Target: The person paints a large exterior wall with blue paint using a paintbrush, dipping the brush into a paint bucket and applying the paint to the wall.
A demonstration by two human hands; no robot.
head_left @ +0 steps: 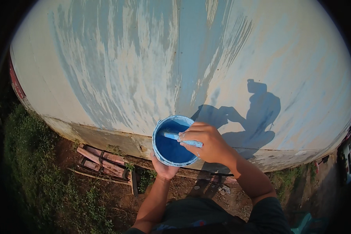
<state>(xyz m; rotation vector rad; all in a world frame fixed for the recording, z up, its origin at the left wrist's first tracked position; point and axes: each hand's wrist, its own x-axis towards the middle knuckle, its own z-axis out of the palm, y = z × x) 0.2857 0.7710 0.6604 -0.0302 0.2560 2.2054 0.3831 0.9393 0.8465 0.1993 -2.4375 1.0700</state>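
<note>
In front of me, my left hand [165,168] holds up a round paint bucket [155,145] from its lower side, fingers partly hidden behind it. Blue paint [168,151] lies inside, and pale blue smears coat the rim. My right hand [204,141] grips a paintbrush [190,142] by its paint-smeared handle, over the bucket's opening. The brush head points left into the bucket; I cannot tell whether its bristles touch the paint. Beyond the bucket stands a wall [136,70], pale with streaky blue-grey brush strokes and a more solid blue strip near its middle.
Reddish roof tiles [105,162] and wooden sticks [99,176] lie on the ground by the wall's foot at left. Green plants [35,152] grow at far left. My shadow [257,113] falls on the wall. A green object [303,224] shows at lower right.
</note>
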